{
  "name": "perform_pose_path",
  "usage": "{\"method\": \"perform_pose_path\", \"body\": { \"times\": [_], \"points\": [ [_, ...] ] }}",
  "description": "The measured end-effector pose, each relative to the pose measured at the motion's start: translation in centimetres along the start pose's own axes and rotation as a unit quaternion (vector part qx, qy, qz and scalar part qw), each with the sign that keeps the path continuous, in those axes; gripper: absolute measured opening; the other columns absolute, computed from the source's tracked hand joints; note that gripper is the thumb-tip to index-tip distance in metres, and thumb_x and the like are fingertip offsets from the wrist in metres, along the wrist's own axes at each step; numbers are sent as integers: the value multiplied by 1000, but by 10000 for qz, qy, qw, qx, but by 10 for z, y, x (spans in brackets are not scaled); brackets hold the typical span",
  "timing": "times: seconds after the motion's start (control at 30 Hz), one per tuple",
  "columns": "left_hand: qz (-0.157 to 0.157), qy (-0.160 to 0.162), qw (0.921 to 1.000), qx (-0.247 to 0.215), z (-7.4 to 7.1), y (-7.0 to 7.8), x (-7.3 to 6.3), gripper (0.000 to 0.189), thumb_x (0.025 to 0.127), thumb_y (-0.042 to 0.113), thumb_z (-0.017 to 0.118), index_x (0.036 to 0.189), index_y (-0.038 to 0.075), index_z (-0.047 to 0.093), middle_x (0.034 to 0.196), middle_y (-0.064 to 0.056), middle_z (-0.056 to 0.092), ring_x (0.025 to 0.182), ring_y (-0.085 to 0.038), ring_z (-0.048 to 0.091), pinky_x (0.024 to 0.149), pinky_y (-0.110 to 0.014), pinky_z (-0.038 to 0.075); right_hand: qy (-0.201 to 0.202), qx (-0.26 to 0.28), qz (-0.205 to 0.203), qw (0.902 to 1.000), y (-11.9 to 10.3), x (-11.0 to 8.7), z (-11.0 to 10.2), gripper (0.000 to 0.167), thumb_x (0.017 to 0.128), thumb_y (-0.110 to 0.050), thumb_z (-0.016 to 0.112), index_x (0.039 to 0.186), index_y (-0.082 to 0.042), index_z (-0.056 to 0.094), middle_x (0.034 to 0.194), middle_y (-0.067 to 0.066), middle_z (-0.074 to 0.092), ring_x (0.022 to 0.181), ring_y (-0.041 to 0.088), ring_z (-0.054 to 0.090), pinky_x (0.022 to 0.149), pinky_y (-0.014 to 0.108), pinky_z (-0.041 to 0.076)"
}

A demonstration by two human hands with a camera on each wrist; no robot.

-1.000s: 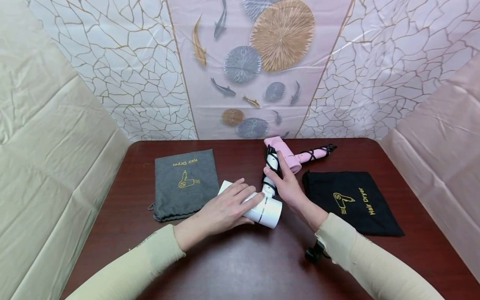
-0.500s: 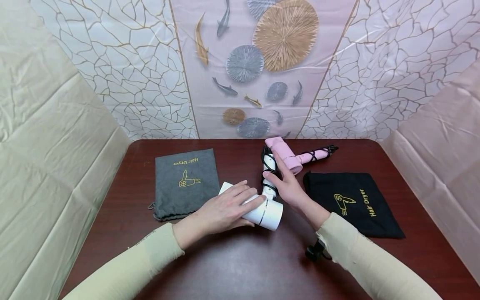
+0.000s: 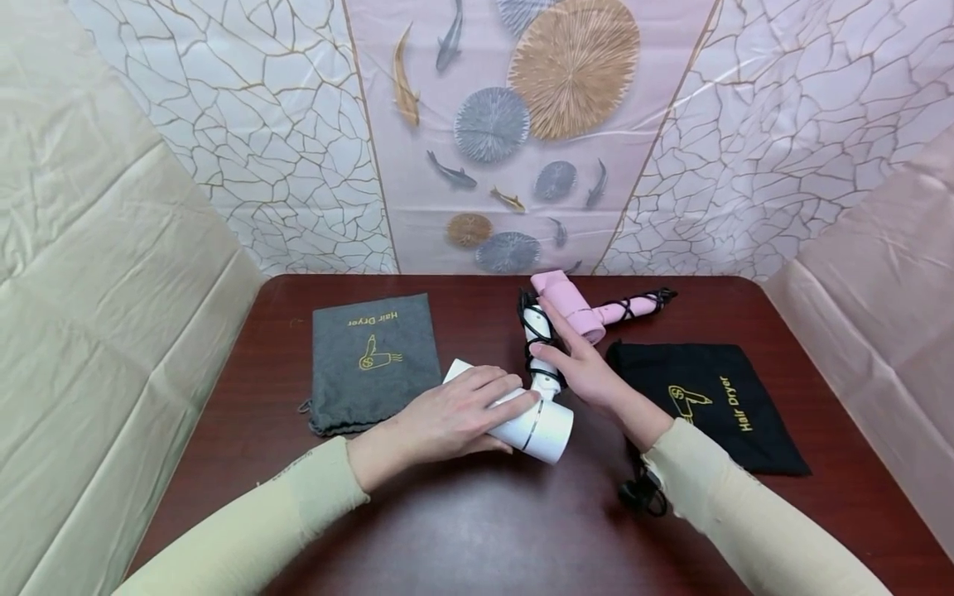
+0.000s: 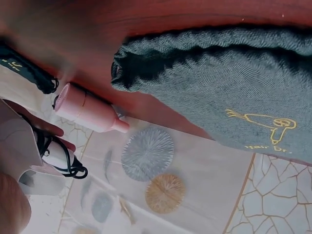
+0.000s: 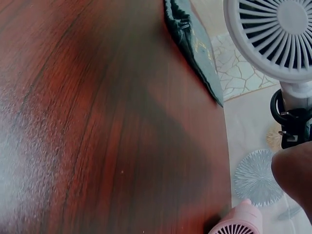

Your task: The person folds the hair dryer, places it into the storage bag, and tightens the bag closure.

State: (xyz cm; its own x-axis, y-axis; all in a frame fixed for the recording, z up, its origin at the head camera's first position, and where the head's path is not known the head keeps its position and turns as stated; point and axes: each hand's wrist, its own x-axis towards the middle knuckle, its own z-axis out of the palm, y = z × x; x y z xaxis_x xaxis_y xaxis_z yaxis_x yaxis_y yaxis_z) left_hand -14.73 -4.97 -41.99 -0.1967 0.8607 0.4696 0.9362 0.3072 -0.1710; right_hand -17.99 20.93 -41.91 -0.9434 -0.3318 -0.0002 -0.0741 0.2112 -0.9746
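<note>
My left hand grips the barrel of a white hair dryer, with the fingers over its top. At the dryer's handle, wrapped in black cord, is my right hand; its thumb lies across the front and its long fingers run up the right side. In the right wrist view the round vent grille of the white hair dryer shows above the thumb. Just behind the handle lies a pink hair dryer with its own cord wound round the handle. The left palm is hidden.
A grey drawstring pouch printed "Hair Dryer" lies on the table's left side. On the right, a black pouch lies partly beneath the right forearm. Patterned fabric hangs behind the dark red table.
The top of the white dryer's handle has swung slightly left, away from the pink dryer, and the right hand has stayed with it. The view has shifted a little. Pouches lie as before.
</note>
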Motion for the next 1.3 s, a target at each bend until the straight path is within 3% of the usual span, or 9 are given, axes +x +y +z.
{"method": "perform_pose_path", "body": {
  "times": [0.1,0.27,0.33,0.5,0.63,0.77,0.93,1.13,1.3],
  "points": [
    [85,8,10000,-36,0,0,4,75,86,49,87,146,14,60,135,-8,64,122,-25,60,112,-36,48,-64,1,13,10000,0,-2,-3,75,111,-14,55,173,-16,13,180,1,7,164,24,4,129,50,16],
    [328,57,9994,-93,0,0,8,76,86,53,84,146,13,60,137,-8,64,124,-25,60,112,-36,48,-386,-445,-106,9982,-2,-5,-7,70,111,-15,57,172,-20,23,179,1,17,160,25,20,122,36,28],
    [408,80,9991,-81,0,-1,10,77,86,55,83,146,13,60,138,-7,64,125,-25,60,112,-36,48,-477,-633,-195,9967,-4,-6,-9,69,111,-15,57,172,-19,25,178,3,20,158,26,25,122,39,30],
    [508,137,9986,-50,-3,-5,11,77,86,54,84,146,13,60,138,-8,65,125,-26,59,112,-38,48,-417,-794,-339,9954,-7,-5,-11,67,112,-17,55,172,-20,25,178,3,20,160,25,22,126,56,24],
    [592,149,9981,-31,-5,-5,10,75,87,54,83,146,12,61,138,-7,65,124,-27,59,112,-38,48,-511,-819,-508,9940,-8,-5,-10,65,112,-16,53,171,-19,26,178,4,21,161,26,19,127,57,21],
    [684,141,9976,-22,-5,-3,9,78,86,56,82,147,12,60,138,-7,64,124,-27,59,112,-37,48,-700,-692,-597,9934,-7,-6,-9,63,112,-13,52,171,-16,28,177,5,23,160,27,23,126,43,26],
    [723,167,9972,-77,-5,-2,8,80,84,56,84,147,13,61,138,-6,64,125,-26,59,113,-37,47,-895,-477,-569,9932,-8,-7,-9,59,114,-16,50,170,-18,31,174,6,31,147,29,40,109,21,42],
    [979,153,9951,29,-2,-3,5,75,86,52,85,145,11,62,135,-6,66,128,-23,61,118,-39,44,-1008,-403,-515,9928,-8,-6,-8,57,114,-16,51,169,-17,35,173,5,33,141,29,45,105,19,46],
    [1129,70,9935,-76,1,-3,3,73,87,49,83,145,10,61,137,-6,65,133,-21,59,123,-42,39,-1118,-823,-748,9875,-7,-5,-3,55,112,-14,54,166,-15,41,170,5,39,148,23,43,116,27,40]
  ]
}}
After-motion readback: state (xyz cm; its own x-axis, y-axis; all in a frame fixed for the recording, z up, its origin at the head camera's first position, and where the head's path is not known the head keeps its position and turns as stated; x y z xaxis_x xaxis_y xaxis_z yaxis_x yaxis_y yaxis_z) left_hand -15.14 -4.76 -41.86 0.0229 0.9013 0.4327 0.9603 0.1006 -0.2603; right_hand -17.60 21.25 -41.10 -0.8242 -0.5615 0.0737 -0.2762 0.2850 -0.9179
